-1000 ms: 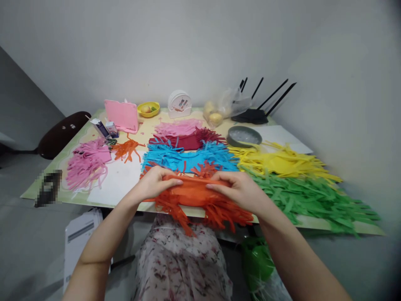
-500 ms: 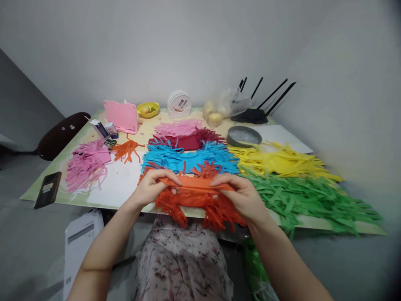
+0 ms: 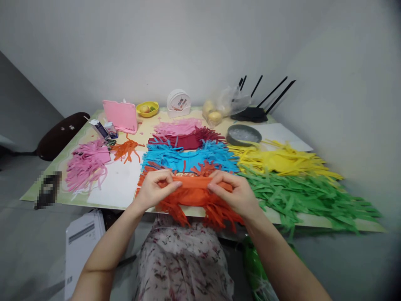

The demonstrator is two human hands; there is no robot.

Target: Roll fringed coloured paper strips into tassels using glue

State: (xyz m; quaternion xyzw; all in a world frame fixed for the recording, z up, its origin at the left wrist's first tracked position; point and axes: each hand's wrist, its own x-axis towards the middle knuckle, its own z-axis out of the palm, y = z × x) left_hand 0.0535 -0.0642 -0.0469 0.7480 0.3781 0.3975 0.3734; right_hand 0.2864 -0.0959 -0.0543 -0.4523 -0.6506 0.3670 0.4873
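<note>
Between my hands an orange fringed fabric piece (image 3: 192,182) is stretched as a flat band over the table's front edge. My left hand (image 3: 158,188) pinches its left end between thumb and curled fingers. At the other end my right hand (image 3: 230,190) grips it the same way, thumb on top. Beneath the band lies more orange fringe (image 3: 178,211), hanging in strips over the edge. A blue fringed piece (image 3: 191,161) lies just beyond my hands. Farther back are a dark red one (image 3: 188,142) and a pink one (image 3: 178,127).
Yellow fringe (image 3: 285,161) and green fringe (image 3: 313,200) spread at right. A grey bowl (image 3: 244,135), bagged fruit (image 3: 214,117) and a black router (image 3: 250,115) stand behind. At left are pink fringe (image 3: 86,165), orange scraps (image 3: 128,149), a pink tablet case (image 3: 120,116) and a white sheet (image 3: 115,179).
Both thumbs have come over the top of the orange band, and my fingers have curled in more. The rest of the table looks the same.
</note>
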